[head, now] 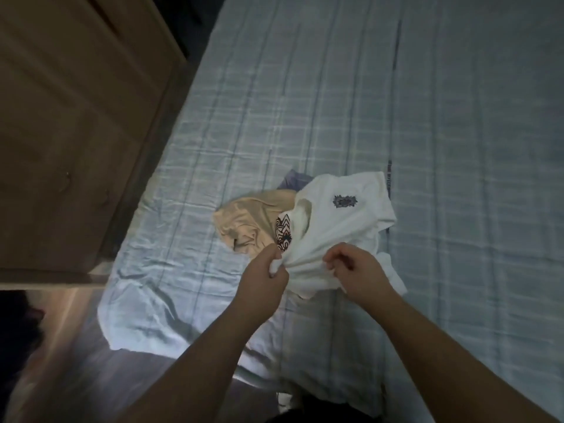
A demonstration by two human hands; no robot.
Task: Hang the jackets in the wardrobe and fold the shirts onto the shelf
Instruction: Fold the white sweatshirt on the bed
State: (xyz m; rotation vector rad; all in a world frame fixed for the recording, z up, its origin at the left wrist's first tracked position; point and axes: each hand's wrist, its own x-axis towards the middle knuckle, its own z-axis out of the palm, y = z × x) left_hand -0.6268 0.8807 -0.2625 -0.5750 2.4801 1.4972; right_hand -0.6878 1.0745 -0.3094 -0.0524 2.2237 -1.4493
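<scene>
A white shirt (341, 221) with a small dark emblem on its chest lies bunched near the middle of the bed. My left hand (262, 276) is closed on a gathered bit of its near edge. My right hand (357, 270) pinches the same edge a little to the right. Beside it on the left lies a crumpled beige shirt (244, 218), with a dark patterned print (283, 233) showing between the two. A bluish-purple garment (294, 180) peeks out from behind the white shirt.
The bed is covered with a pale blue checked sheet (396, 87) that hangs over the near left corner. A wooden wardrobe (76, 117) with closed doors stands on the left. Wooden floor (61, 346) runs below it.
</scene>
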